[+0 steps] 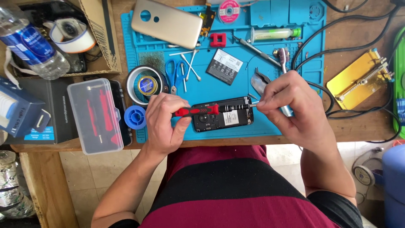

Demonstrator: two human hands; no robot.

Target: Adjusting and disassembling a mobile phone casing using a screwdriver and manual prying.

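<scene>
Head view: a blue work mat [303, 46] covers the wooden bench at 12 o'clock, its near edge carrying an opened black phone [223, 119] just above centre. The gold back cover [167, 17] lies at 11 o'clock, a clear plastic case [95, 116] at 9 o'clock, a battery [225, 66] just above the phone. The left hand [164, 124] grips the red handle of a screwdriver [206, 110] lying crosswise over the phone. The right hand [291, 105], at 3 o'clock, pinches the driver's tip between thumb and fingertips.
</scene>
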